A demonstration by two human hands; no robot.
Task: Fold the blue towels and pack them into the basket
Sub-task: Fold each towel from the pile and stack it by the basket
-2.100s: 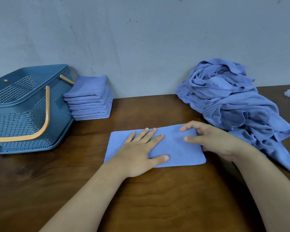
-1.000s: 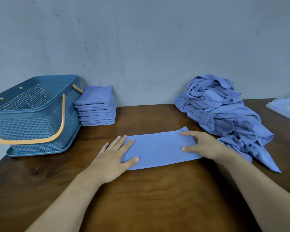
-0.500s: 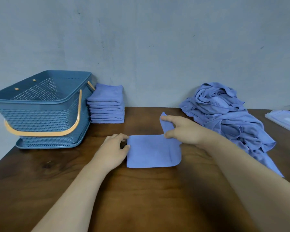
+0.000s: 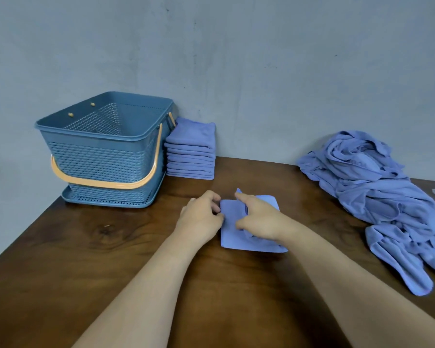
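- While the left hand (image 4: 201,218) curls its fingers at the towel's (image 4: 231,233) left edge and pinches it there, the right hand (image 4: 260,222) sits on top, index finger and thumb stretched out and gripping the folded-over top layer.
- The towel lies mid-table, a small, soft, matte blue square, doubled over. One corner pokes up just past the right index fingertip.
- The table (image 4: 98,259) is dark brown wood, smooth, with wavy grain and a knot to the left.
- Back left stands the basket (image 4: 98,159): blue plastic, rectangular with rounded corners, woven-look perforated walls, a solid rim and a flared base. Its thin orange handle (image 4: 103,183) hangs down across the front.
- Just beside the basket, against the wall (image 4: 236,59), is a neat stack (image 4: 190,156) of folded blue towels, edges lined up in flat layers.
- On the right sprawls a pile (image 4: 377,197) of unfolded blue towels, crumpled and creased, well apart from the hands.
- The wall is grey, rough and lightly scuffed.
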